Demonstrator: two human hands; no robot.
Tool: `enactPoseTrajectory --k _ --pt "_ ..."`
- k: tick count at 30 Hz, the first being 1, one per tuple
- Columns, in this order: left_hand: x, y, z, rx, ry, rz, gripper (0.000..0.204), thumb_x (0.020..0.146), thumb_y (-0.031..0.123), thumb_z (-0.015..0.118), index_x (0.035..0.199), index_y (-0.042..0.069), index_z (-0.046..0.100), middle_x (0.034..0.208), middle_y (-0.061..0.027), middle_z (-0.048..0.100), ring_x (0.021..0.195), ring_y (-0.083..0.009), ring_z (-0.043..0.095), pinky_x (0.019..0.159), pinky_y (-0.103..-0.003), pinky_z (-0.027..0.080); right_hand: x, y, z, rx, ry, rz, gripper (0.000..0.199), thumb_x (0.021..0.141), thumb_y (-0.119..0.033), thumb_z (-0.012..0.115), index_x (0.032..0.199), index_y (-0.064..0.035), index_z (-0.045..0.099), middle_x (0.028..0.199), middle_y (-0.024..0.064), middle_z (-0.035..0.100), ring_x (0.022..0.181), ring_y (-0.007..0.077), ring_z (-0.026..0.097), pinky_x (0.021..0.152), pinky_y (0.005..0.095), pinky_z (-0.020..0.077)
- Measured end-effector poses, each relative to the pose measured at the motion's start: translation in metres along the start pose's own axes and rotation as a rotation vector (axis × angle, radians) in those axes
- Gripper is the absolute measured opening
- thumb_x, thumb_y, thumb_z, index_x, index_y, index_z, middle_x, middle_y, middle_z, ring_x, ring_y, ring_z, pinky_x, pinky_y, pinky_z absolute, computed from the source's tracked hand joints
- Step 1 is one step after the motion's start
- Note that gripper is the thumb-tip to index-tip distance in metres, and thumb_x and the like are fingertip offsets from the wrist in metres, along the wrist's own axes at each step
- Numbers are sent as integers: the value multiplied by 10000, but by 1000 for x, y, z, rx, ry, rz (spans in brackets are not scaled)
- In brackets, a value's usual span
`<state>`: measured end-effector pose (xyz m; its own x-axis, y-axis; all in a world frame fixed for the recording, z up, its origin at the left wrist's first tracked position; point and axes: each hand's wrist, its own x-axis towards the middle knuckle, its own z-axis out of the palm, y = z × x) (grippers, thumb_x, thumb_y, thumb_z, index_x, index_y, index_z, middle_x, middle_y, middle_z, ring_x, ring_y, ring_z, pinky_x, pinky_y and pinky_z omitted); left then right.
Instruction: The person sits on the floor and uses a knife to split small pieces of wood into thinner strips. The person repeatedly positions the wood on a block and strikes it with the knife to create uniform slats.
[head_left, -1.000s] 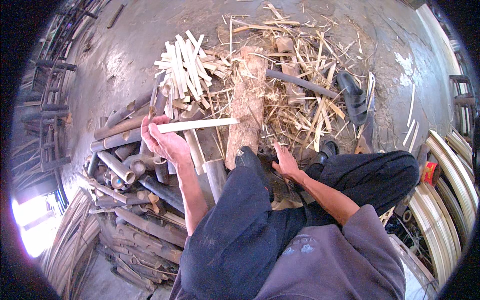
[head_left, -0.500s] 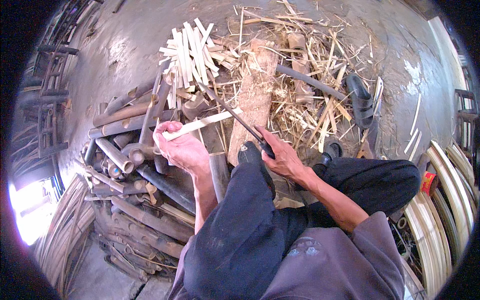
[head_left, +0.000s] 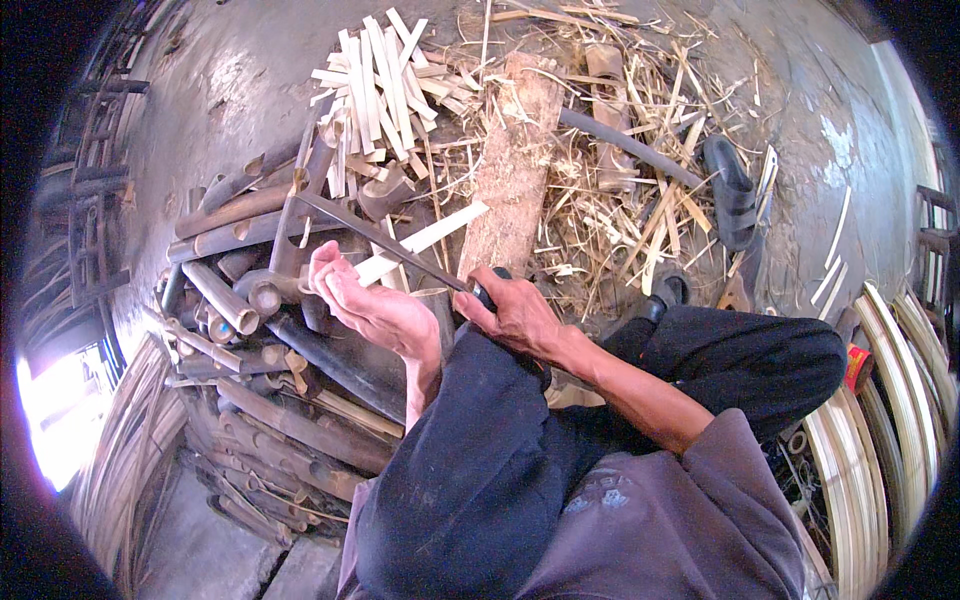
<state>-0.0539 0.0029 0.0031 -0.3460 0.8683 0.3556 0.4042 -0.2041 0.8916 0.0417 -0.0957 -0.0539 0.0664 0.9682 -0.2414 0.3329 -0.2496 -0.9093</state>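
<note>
My left hand (head_left: 378, 308) is closed around one end of a flat, pale bamboo strip (head_left: 437, 232). The strip's other end points up and right over a rough wooden board (head_left: 512, 165). With my right hand (head_left: 518, 318) I grip the dark handle of a long knife. The narrow knife blade (head_left: 375, 238) slants up and left and crosses the strip just beyond my left fingers. Whether blade and strip touch, I cannot tell. Both hands are above my raised knee, close together.
Cut strips (head_left: 378, 85) are heaped at the far left of the board. Shavings (head_left: 640, 200) cover the floor to its right, beside a dark sandal (head_left: 730, 195). Bamboo tubes (head_left: 235, 235) are stacked on the left. Bundled long slats (head_left: 850, 470) curve along the right.
My right hand has moved left and slightly down, carrying the knife across the strip toward my left hand. My left hand has turned a little and still holds the strip.
</note>
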Motion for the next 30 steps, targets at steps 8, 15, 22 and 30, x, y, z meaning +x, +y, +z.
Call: enactPoseTrajectory --k 8,15,22,30 --pt "-4 -9 6 -89 83 94 348 958 244 322 893 -46 504 1077 -187 504 1031 -264 450 932 -365 328 6 24 -3 -96 21 193 326 934 -376 535 1040 -68 535 715 241 611 715 440 626 624 498 479" --pt "0 -13 7 -65 72 159 335 955 256 330 780 -7 444 1021 -193 522 964 -267 467 901 -368 345 12 84 -10 -124 84 281 400 955 -417 490 997 -27 571 719 256 614 706 459 618 613 509 461" --pt "6 -14 -8 -49 60 163 340 971 258 303 827 -6 460 1013 -153 518 901 -215 449 812 -332 350 -1 145 3 -190 159 325 534 944 -521 449 1011 -9 586 770 263 638 769 470 629 694 548 488" --pt "24 -26 -14 -960 -128 -209 311 974 233 368 685 122 337 655 -2 325 611 -105 329 600 -266 311 -5 54 -14 -54 56 180 378 952 -409 507 975 -35 559 685 222 606 641 425 603 624 479 471"
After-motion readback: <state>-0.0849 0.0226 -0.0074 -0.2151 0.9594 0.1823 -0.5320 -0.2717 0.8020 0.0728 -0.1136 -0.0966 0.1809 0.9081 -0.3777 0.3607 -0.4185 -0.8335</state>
